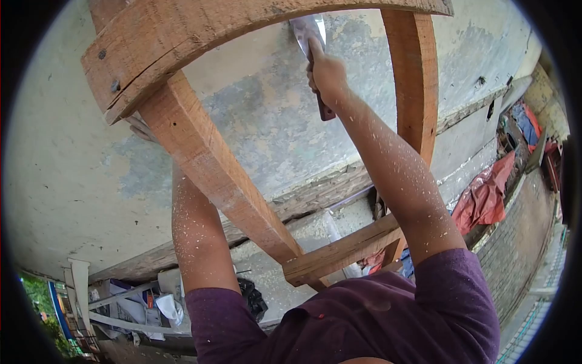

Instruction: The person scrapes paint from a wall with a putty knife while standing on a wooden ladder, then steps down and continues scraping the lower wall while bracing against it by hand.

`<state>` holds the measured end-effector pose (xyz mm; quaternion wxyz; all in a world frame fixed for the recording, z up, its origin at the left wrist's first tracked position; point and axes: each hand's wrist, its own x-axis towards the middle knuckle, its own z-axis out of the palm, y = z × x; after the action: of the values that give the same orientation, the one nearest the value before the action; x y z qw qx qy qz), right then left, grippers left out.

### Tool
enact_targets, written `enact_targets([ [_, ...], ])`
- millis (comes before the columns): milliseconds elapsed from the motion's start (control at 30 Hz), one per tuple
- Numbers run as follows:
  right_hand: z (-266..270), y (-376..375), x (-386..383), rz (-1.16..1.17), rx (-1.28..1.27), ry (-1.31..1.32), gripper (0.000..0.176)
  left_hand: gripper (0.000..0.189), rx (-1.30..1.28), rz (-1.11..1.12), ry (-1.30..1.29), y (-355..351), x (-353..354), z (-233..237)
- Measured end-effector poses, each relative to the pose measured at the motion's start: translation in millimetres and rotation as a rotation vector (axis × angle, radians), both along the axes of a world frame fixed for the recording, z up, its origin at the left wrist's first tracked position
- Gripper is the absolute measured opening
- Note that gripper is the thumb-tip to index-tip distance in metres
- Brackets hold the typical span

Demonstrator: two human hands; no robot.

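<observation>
At 12 o'clock, the right hand [328, 77] has its fingers closed round the handle of a scraper [311, 31], one finger stretched along the blade, which lies at the patchy wall [254, 121]. At 10 o'clock, the left hand [142, 129] is mostly hidden behind a slanting wooden post [209, 161]; I cannot tell how its fingers are set

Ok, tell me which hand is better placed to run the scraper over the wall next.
Right, most likely: the right hand grips the scraper, its blade at the wall. The left hand is mostly hidden behind a wooden beam, with no tool visible.
</observation>
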<state>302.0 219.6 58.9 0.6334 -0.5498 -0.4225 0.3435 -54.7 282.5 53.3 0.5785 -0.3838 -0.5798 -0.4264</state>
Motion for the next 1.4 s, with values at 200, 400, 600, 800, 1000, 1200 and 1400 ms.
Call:
enact_targets([
  [200, -8.8, -26.9, -4.5, 0.017, -0.121, 0.092, 0.055, 0.055, -0.014, 0.015, 0.001, -1.8, -4.0, -0.8],
  [400, 25.2, -13.4, -10.9, 0.006, -0.041, 0.212, 0.058, 0.053, 0.003, 0.031, 0.005, -7.9, -4.1, -1.7],
  [600, 16.1, -4.0, -6.0, -0.005, -0.039, -0.034, 0.059, 0.052, 0.054, 0.051, 0.008, 0.2, -2.2, 4.7],
  [800, -26.0, -2.0, -1.6, -0.059, -0.074, -0.242, 0.056, 0.05, 0.049, 0.068, 0.019, -4.2, 1.2, 4.0],
  [1000, 20.0, 1.7, -6.2, -0.025, -0.014, 0.005, 0.062, 0.048, 0.044, 0.083, 0.026, -16.2, 0.0, -0.4],
  [1200, 34.5, 4.6, -1.8, -0.016, 0.059, -0.135, 0.061, 0.047, 0.07, 0.089, 0.043, -13.6, 7.0, 3.0],
  [1400, -17.1, 9.3, -0.5, -0.183, 0.026, -0.5, 0.062, 0.045, 0.064, 0.108, 0.066, -7.9, 0.8, 8.3],
])
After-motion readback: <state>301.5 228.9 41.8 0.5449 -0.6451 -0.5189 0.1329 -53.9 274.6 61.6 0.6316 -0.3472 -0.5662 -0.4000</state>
